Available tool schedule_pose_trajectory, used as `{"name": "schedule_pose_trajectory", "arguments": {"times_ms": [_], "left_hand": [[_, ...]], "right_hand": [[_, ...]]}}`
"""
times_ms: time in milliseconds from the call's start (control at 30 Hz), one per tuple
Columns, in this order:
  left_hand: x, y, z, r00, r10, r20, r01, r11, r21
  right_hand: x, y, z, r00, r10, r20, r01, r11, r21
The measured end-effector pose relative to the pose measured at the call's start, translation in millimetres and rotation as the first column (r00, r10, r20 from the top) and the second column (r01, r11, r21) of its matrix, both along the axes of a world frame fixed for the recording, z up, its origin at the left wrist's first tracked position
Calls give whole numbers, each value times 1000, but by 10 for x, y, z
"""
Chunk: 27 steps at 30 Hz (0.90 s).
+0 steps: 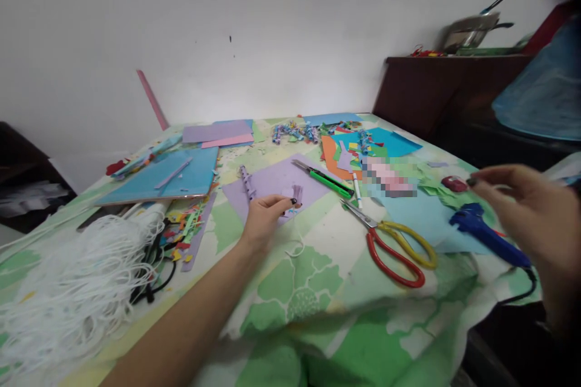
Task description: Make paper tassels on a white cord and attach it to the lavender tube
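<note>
My left hand is closed in a pinch over the tabletop. A short length of white cord trails below its fingertips, and a lilac paper piece with fringed edges shows just behind them. Beneath lies a lilac sheet, with a rolled lilac paper stick left of the hand. My right hand, blurred, is raised at the far right with thumb and finger bent toward each other; whether anything is between them is unclear. Near its fingertips are a dark red rounded object and a blue glue gun.
Scissors with red and yellow handles, a green utility knife and a white marker lie mid-table. A heap of white cord fills the left front. Blue card, paper scraps and decorated rolls lie farther back.
</note>
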<state>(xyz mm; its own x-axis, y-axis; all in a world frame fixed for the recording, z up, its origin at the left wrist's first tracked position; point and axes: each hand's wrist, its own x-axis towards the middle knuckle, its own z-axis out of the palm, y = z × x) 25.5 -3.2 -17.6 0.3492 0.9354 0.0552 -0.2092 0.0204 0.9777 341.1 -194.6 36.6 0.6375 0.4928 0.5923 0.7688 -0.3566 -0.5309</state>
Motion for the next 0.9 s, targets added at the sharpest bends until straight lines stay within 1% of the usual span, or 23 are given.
{"name": "schedule_pose_trajectory", "arguments": {"times_ms": [33, 67, 100, 133, 167, 200, 233, 267, 333, 367, 433, 567, 600, 667, 700, 733, 767, 800, 833, 867, 900], "left_hand": [[0, 2, 5, 1000, 0, 0, 0, 1000, -6], [-1, 1, 9, 1000, -1, 1, 1, 1000, -14], [-4, -2, 9, 1000, -3, 0, 3, 1000, -22], [-7, -9, 6, 1000, -5, 0, 5, 1000, -30], [-10, -20, -3, 1000, -6, 1, 6, 999, -37], [-11, -35, -18, 1000, -4, 4, 4, 999, -43], [-9, -53, -38, 1000, 1, 7, -1, 999, -49], [-2, -74, -63, 1000, 8, 13, -8, 999, -54], [22, -114, -121, 999, 22, 30, -20, 998, -60], [37, -131, -152, 999, 25, 40, -23, 998, -62], [66, -151, -209, 998, 31, 60, -27, 998, -62], [89, -133, -288, 995, 51, 90, -46, 998, -51], [88, -124, -301, 994, 51, 97, -46, 998, -49], [86, -110, -319, 993, 46, 105, -41, 998, -47], [87, -107, -324, 994, 43, 105, -38, 998, -47], [88, -105, -327, 994, 41, 104, -37, 998, -46], [91, -106, -327, 994, 42, 101, -37, 998, -44], [94, -107, -326, 994, 44, 98, -40, 998, -42], [98, -110, -323, 994, 47, 95, -44, 998, -38], [101, -113, -319, 995, 50, 91, -47, 998, -33], [103, -118, -313, 995, 50, 86, -48, 998, -29]], "right_hand": [[150, -93, -146, 997, -41, 70, 53, 980, -191], [282, -177, -296, 990, -52, 128, 92, 939, -332], [392, -249, -445, 981, -61, 182, 136, 890, -435], [474, -311, -585, 969, -80, 232, 187, 855, -483], [528, -363, -711, 957, -68, 282, 207, 841, -501], [557, -406, -817, 950, -25, 311, 191, 834, -517], [566, -442, -902, 940, -16, 340, 200, 835, -512], [563, -471, -963, 930, -9, 368, 201, 850, -487], [548, -513, -1026, 912, -25, 410, 216, 877, -428], [548, -526, -1034, 905, -35, 424, 227, 882, -412], [578, -542, -1024, 907, -36, 420, 235, 870, -434], [685, -562, -947, 956, 15, 295, 152, 831, -535], [695, -571, -914, 967, 6, 256, 140, 824, -549], [663, -600, -826, 977, -48, 206, 156, 821, -549], [616, -619, -772, 978, -97, 183, 180, 834, -522], [548, -640, -713, 979, -143, 146, 196, 861, -470], [457, -661, -653, 981, -180, 76, 195, 896, -399], [345, -680, -594, 980, -195, -42, 174, 939, -297], [214, -693, -540, 968, -170, -184, 146, 980, -138], [68, -698, -492, 951, -76, -301, 79, 997, -4], [-91, -690, -454, 935, -3, -353, 52, 990, 128]]}}
